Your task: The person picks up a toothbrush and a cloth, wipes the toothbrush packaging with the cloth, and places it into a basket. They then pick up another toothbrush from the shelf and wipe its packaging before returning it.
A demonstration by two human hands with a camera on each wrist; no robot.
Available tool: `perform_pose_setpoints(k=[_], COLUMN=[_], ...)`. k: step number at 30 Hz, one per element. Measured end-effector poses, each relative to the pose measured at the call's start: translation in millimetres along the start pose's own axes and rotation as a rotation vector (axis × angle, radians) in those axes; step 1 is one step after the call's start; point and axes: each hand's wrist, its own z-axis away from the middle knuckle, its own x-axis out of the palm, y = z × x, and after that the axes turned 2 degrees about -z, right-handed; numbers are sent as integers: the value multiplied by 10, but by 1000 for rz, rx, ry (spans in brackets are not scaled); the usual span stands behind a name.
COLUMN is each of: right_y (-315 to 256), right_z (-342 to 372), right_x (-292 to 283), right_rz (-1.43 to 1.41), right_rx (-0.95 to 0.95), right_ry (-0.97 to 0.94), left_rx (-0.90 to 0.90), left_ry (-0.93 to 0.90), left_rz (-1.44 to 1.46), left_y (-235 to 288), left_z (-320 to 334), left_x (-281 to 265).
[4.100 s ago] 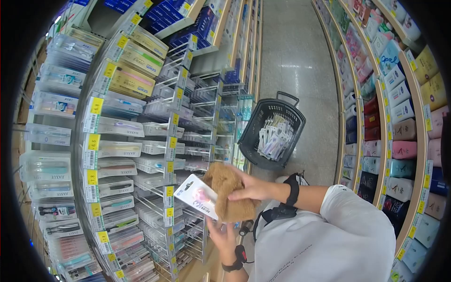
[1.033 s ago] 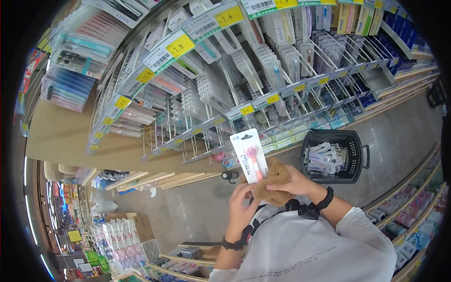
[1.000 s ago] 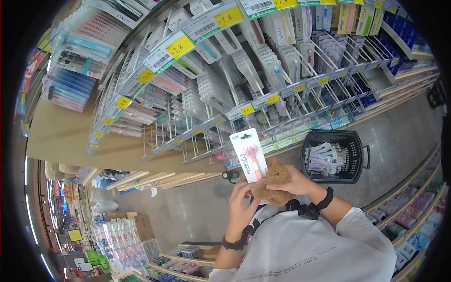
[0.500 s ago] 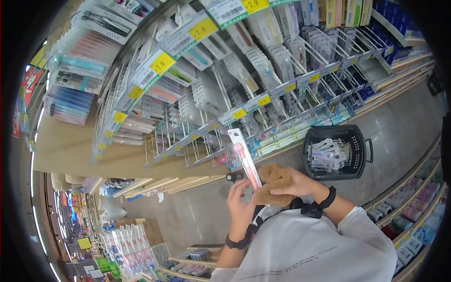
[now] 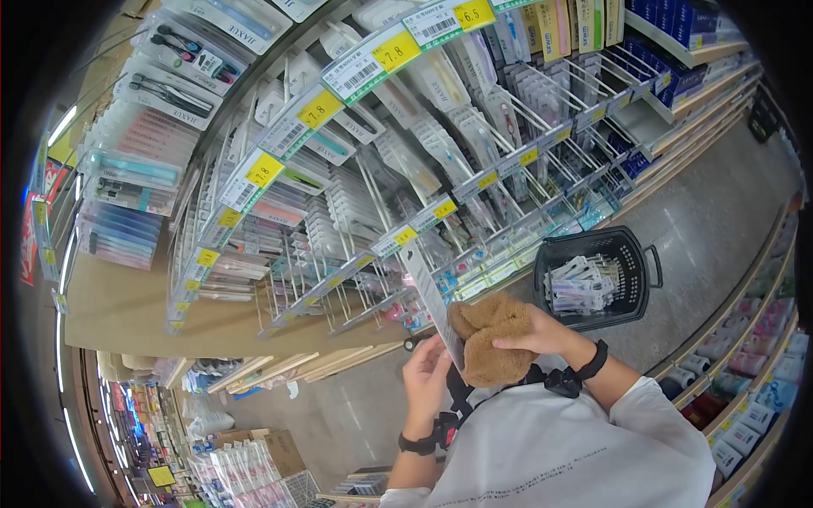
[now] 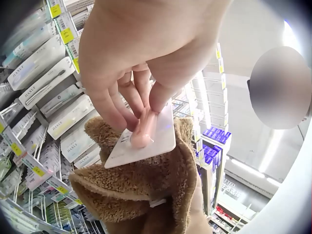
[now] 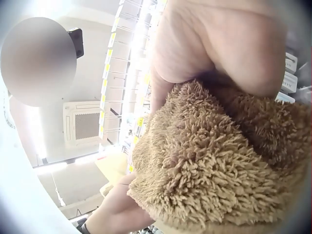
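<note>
My left hand [image 6: 146, 53] pinches the pink handle [image 6: 144, 129] of a white blister pack [image 5: 430, 288] between thumb and fingertips. In the head view the card stands nearly edge-on, its hang hole uppermost. My right hand [image 5: 546, 334] grips a fluffy brown cloth [image 5: 495, 339], bunched and folded, right beside the card. From the left wrist, the cloth [image 6: 136, 180] shows behind and below the card. Seen from the right wrist, the cloth [image 7: 209, 165] fills the lower right under my right hand [image 7: 219, 44], and its folds hide most of the right fingers.
A black basket [image 5: 645, 296] with several packs inside stands on the floor [image 5: 677, 229] to the right. Ahead, a rack [image 5: 373, 245] with protruding metal hooks holds many toothbrush packs. Behind the left arm are cartons [image 5: 284, 449]; more stocked shelves [image 5: 745, 381] line the right.
The body has turned since the oldest frame, when the card lay tilted against the cloth. Over the last second the card has rotated from face-on to nearly edge-on; both hands keep their hold.
</note>
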Motion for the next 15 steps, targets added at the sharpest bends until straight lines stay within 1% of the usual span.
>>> perform_pose_setpoints(k=[2, 5, 8, 9, 10, 12, 15], right_y=[40, 38, -13, -15, -1, 0, -36], right_z=[-6, -5, 14, 26, 20, -23, -24], right_x=[-15, -7, 11, 11, 23, 48, 102], right_rz=[-109, -111, -64, -59, -42, -17, 4], right_rx=[-7, -25, 2, 6, 5, 7, 21], right_ry=[22, 18, -2, 17, -3, -22, -37], left_rx=[32, 20, 24, 58, 53, 77, 52], left_ry=[-23, -26, -22, 9, -3, 18, 30], left_rz=[67, 75, 51, 110, 118, 66, 61], left_y=[17, 14, 5, -8, -7, 4, -45], left_z=[16, 33, 28, 32, 39, 39, 87], left_x=[-12, -19, -1, 35, 51, 48, 7])
